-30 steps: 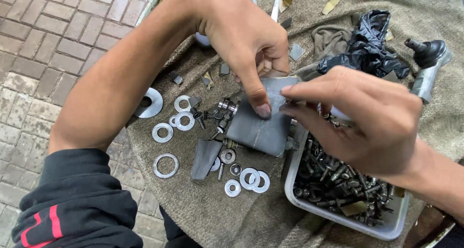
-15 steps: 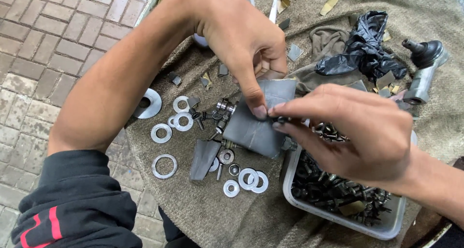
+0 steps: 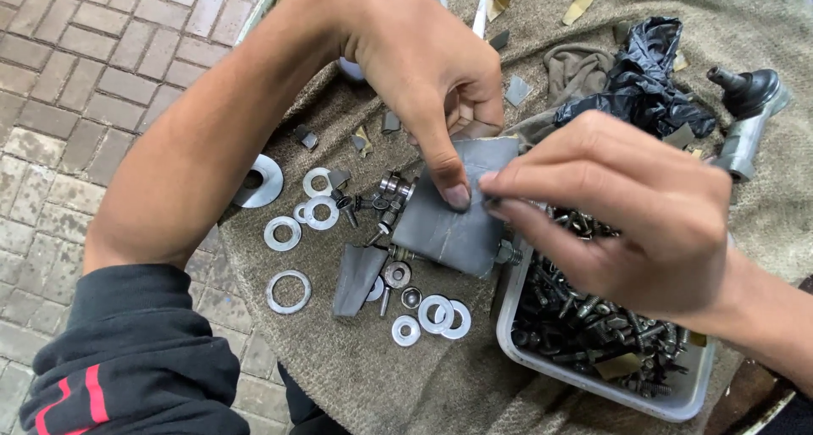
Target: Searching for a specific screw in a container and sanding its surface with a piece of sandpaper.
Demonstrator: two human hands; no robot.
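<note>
Between both hands, fingers point(image 3: 449, 181) pinch a dull grey, creased rubber sheet point(image 3: 453, 223).

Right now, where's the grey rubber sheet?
In the head view the grey rubber sheet lies mid-frame on the cloth, pinned by the left hand, just left of the white tray of bolts.

i count eight flat steel washers point(image 3: 282, 232) loose on my cloth, two grey rubber pieces point(image 3: 457, 223), one white tray point(image 3: 593, 384) of screws, one black plastic bag point(image 3: 644, 79).
</note>
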